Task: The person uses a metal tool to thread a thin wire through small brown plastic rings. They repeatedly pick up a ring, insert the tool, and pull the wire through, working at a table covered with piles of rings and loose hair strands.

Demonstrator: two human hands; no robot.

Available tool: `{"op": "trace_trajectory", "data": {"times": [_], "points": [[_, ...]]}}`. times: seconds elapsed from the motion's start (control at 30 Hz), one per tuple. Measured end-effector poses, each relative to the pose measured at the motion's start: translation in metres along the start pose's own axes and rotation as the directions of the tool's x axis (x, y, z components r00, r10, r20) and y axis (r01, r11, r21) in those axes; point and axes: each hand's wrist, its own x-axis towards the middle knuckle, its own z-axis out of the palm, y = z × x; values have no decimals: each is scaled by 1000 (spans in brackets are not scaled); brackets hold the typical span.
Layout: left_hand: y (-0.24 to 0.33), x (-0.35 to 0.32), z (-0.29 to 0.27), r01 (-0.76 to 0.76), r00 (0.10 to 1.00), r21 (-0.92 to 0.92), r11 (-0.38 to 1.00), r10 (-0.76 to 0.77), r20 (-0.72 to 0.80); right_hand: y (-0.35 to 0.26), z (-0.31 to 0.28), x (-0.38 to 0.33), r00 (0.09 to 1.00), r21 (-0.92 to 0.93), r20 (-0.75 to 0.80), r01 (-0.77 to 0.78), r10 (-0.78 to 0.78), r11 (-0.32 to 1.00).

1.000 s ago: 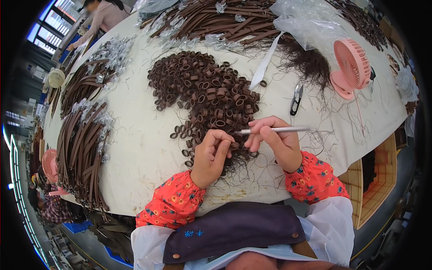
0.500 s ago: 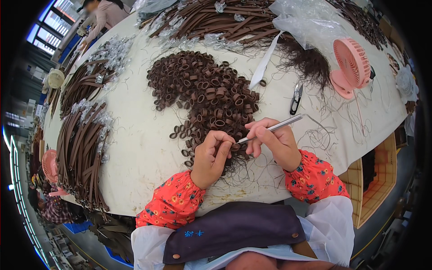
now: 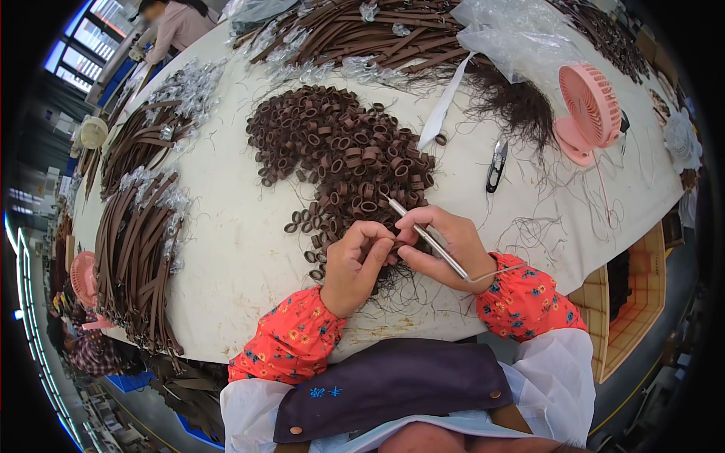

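My left hand (image 3: 353,266) is closed in a pinch on a small brown strap loop (image 3: 393,243), mostly hidden by the fingers. Close beside it, my right hand (image 3: 455,243) carries a silver pen-like tool (image 3: 432,241) lying across its fingers. The tool's thin tip points up and away, and a thin cord trails from its other end over my sleeve. The right thumb and fingertips meet the left fingers at the loop; whether they also grip it is hidden. Just beyond both hands spreads a heap of brown loops (image 3: 340,151).
Black thread snips (image 3: 496,167) and a pink fan (image 3: 585,109) stand to the right. Bundled brown straps (image 3: 140,257) lie at the left, more straps (image 3: 362,34) at the far side. Loose threads litter the table's near part. Another person (image 3: 177,30) is at the far left.
My right hand has turned the pen-like tool, so its tip now points away from me instead of at the loop. The right fingertips have come against the left ones. My left hand stays put.
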Motion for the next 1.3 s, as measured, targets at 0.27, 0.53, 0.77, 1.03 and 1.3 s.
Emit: {"op": "trace_trajectory", "data": {"times": [0.27, 0.53, 0.77, 1.03, 1.3], "points": [[6, 7, -9, 97, 992, -121, 988, -85, 96, -2, -3, 3, 991, -121, -80, 100, -110, 988], [5, 8, -12, 112, 987, -159, 981, -92, 130, -3, -5, 3, 976, -187, -60, 194, -208, 963], [1, 7, -7, 105, 978, -318, 942, -39, 207, -2, -3, 5, 936, -250, -55, 324, -348, 912], [-3, 5, -2, 42, 996, -230, 972, -23, 82, 2, -1, 5, 917, -285, -22, 377, -399, 881], [-1, 7, -4, 34, 999, -189, 981, -31, 20, -6, -11, -3, 990, 454, 2, -128, 142, 882]]}}
